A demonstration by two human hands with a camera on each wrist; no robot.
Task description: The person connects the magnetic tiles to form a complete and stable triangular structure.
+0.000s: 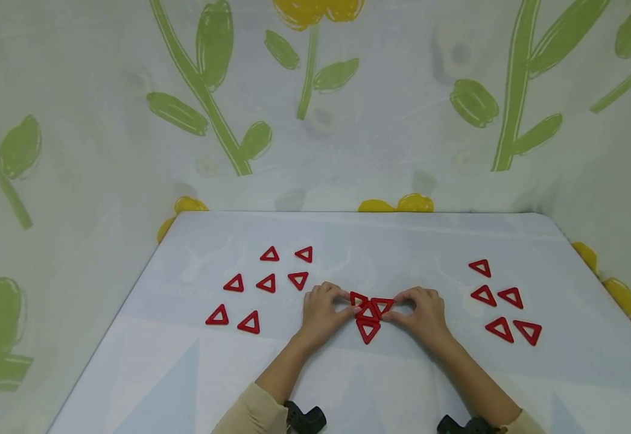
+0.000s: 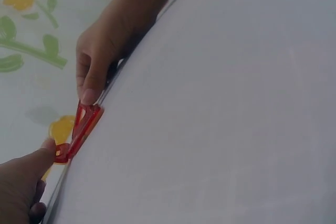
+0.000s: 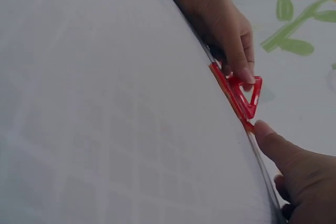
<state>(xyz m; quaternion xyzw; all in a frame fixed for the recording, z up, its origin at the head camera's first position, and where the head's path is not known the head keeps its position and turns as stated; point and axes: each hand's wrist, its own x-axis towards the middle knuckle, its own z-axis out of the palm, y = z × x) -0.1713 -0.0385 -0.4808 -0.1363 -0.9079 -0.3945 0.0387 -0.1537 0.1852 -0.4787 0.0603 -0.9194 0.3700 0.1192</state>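
Note:
Several small, hollow red triangle pieces meet in a cluster at mid-table in the head view. My left hand (image 1: 323,310) pinches the cluster's upper left triangle (image 1: 352,298) between thumb and fingers. Opposite it, the upper right triangle (image 1: 383,303) is pinched by my right hand (image 1: 424,316). Between them sits a middle triangle (image 1: 368,318), and a lower triangle (image 1: 368,323) points toward me beneath it. In the left wrist view, red pieces (image 2: 79,135) lie between both hands. The right wrist view shows a triangle (image 3: 255,98) by the left fingertips; fingers partly hide the held pieces.
Loose red triangles (image 1: 234,275) lie spread out left of the hands, and another group (image 1: 529,324) lies on the right. The white table (image 1: 391,386) ends at a back edge against a flower-patterned cloth (image 1: 348,150).

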